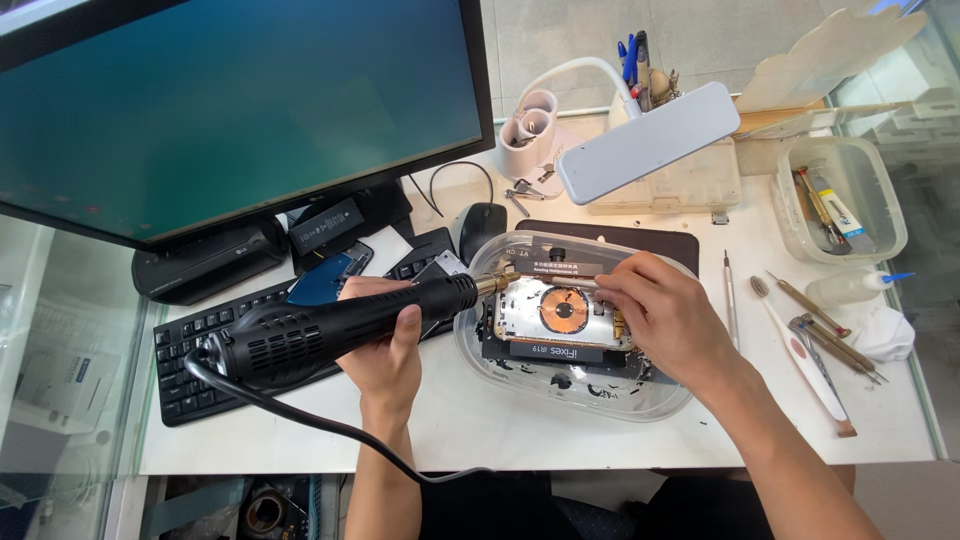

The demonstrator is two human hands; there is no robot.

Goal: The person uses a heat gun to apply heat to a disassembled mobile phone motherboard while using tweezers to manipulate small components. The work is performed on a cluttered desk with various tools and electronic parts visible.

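My left hand point(385, 345) grips a black hot air gun point(330, 325) lying sideways, its metal nozzle point(493, 283) aimed at an opened phone point(560, 315) with a copper coil on its back. The phone rests on a black holder inside a clear plastic tray point(600, 400). My right hand point(665, 315) rests on the phone's right side and pinches a thin metal tool point(570, 283) whose tip lies near the nozzle. The gun's black cable point(300, 420) trails off the table's front edge.
A monitor point(240, 100) and a black keyboard point(200, 340) stand at the left. A white desk lamp point(650, 140) hangs over the back. Screwdrivers and tweezers point(820, 330) lie at the right beside a clear container point(845, 195) and a small bottle point(850, 287).
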